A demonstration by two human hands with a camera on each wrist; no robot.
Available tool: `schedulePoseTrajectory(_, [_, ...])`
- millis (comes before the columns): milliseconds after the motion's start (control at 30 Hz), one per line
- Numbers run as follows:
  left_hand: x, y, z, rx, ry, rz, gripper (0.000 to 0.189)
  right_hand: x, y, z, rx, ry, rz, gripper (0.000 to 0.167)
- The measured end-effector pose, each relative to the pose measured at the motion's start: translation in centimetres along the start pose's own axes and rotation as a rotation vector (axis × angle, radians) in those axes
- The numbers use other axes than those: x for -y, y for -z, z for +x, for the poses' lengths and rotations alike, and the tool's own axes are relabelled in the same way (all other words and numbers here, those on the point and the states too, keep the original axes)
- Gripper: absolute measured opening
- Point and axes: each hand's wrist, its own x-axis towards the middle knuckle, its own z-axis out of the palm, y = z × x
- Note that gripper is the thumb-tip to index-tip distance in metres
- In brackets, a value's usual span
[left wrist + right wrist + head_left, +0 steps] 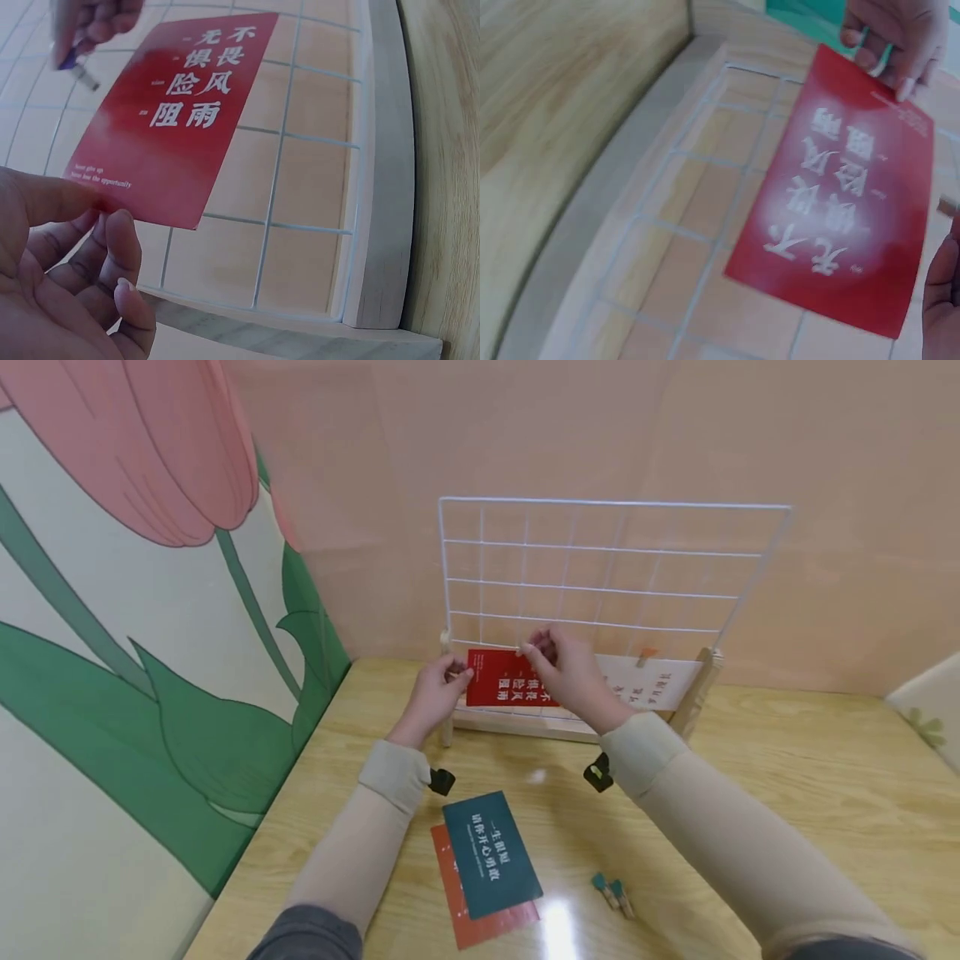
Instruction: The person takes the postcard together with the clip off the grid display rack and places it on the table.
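Left hand pinches the red card at the wire grid; right hand pinches a clip.

The left hand grips one short end of the red rectangular paper card with white characters, before the lower part of the white metal wire grid; whether they touch is unclear. The right hand pinches a small purple-ended wooden clip, apart from the card. The step seems to be lining up card and clip; the next move probably calls for a steady card and the clip opened over edge and wire. Farther out, two teal-headed wooden clips lie on the pale wood-grain worktop.
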Motion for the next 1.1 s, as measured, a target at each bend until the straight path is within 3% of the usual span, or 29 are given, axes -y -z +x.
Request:
schedulePoseTrajectory(400, [-0.3, 0.5, -2.3, 0.017, -0.006, 0.034, 0.017, -1.4, 0.8, -4.4, 0.084, 0.011, -0.104, 0.013])
schedulePoseTrajectory(600, [-0.6, 1.5, -3.9, 0.017, -0.021, -0.029, 0.012, -1.2, 1.4, -6.6, 0.109, -0.010, -0.147, 0.014])
schedulePoseTrajectory(833, [-0.9, 2.3, -6.0, 0.076, 0.002, -0.069, 0.014, -1.8, 1.9, -9.0, 0.107, 0.027, -0.147, 0.012])
schedulePoseTrajectory(1100, [-0.9, 3.0, -7.4, 0.186, 0.067, -0.029, 0.016, -2.5, 2.3, -11.2, 0.121, -0.004, -0.104, 0.009])
